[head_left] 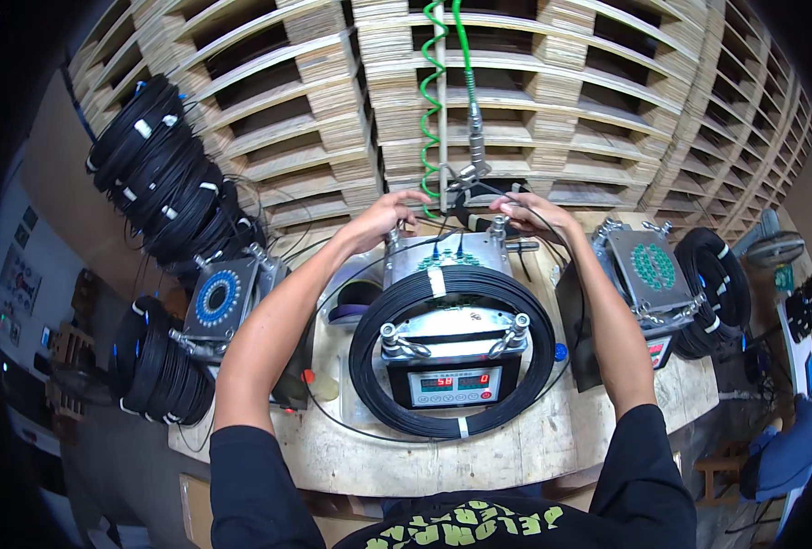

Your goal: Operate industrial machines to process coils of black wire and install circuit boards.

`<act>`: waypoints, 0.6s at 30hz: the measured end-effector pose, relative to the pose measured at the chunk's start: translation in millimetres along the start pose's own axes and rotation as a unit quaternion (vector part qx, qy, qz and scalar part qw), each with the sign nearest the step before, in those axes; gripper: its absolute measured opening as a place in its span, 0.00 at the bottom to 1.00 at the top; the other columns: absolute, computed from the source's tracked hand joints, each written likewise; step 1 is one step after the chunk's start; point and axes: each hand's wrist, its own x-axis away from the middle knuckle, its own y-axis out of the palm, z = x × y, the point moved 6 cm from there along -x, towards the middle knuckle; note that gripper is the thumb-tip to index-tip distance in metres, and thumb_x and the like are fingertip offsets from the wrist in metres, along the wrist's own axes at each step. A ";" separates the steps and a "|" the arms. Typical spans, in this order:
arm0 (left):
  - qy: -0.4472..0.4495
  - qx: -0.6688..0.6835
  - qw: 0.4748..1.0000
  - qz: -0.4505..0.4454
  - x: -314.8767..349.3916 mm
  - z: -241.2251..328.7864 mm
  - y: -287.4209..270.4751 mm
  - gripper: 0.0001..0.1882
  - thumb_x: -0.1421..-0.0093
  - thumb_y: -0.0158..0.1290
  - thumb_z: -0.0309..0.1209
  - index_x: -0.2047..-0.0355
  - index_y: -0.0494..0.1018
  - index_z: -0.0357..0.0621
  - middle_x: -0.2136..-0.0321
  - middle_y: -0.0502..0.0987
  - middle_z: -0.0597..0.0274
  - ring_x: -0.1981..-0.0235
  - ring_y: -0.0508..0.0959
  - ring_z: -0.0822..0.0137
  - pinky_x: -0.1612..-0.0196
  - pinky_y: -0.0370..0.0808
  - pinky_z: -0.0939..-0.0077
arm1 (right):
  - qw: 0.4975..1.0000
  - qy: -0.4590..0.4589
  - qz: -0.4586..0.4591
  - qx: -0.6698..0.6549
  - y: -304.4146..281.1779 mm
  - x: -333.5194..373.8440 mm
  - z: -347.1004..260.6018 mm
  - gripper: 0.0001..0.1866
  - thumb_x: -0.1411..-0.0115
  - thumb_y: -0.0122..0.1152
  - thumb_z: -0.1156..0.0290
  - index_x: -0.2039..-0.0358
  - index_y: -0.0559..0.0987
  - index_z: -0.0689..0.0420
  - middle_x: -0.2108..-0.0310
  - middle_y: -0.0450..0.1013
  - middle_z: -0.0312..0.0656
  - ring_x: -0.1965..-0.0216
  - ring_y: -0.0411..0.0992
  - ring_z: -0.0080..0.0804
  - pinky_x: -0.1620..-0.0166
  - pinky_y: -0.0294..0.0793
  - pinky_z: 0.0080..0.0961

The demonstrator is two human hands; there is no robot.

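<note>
Both of my arms reach over a metal polishing-type fixture (454, 324) with clamps and a red digital display, its front plate ringed by a coil of black cable (362, 359) bound with white ties. My left hand (384, 222) is at the fixture's far left corner, index finger stretched out and apart from the thumb; some fingers are hidden. My right hand (536, 218) is at the far right corner, fingertips pinched together beside a thin black cable. What they pinch is too small to make out. Cable ends plug into the green-dotted plate (438, 256) between the hands.
Similar fixtures stand left (215, 302) and right (651, 265) on the wooden table (378, 471). Stacked black cable coils (154, 174) lean at the left; more coils (709, 288) hang at the right. A green air hose (468, 78) dangles before the wooden pallets (552, 114).
</note>
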 end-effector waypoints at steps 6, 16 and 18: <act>0.096 0.372 0.909 0.160 10.8 -33.4 -22.9 0.16 0.38 0.41 0.18 0.50 0.59 0.39 0.72 0.65 0.58 0.69 0.71 0.65 0.50 0.77 0.34 | 0.999 0.036 -0.008 -0.008 1.6 0.8 -1.6 0.21 0.34 0.58 0.55 0.48 0.72 0.55 0.78 0.59 0.25 0.79 0.55 0.14 0.78 0.50 0.14; 0.053 0.233 0.936 0.257 38.8 -52.1 -38.7 0.13 0.35 0.54 0.37 0.59 0.68 0.41 0.71 0.72 0.60 0.69 0.74 0.69 0.61 0.80 0.64 | 0.997 0.070 0.019 -0.031 5.1 3.1 -2.7 0.18 0.32 0.55 0.58 0.47 0.72 0.54 0.78 0.61 0.25 0.79 0.54 0.14 0.77 0.50 0.14; -0.017 0.058 0.973 0.225 42.2 -51.4 -44.7 0.13 0.34 0.56 0.40 0.64 0.74 0.42 0.71 0.76 0.65 0.71 0.76 0.75 0.66 0.76 0.81 | 0.997 0.069 0.015 -0.017 5.1 3.6 -3.2 0.18 0.32 0.55 0.58 0.47 0.73 0.54 0.78 0.61 0.25 0.79 0.54 0.14 0.77 0.51 0.14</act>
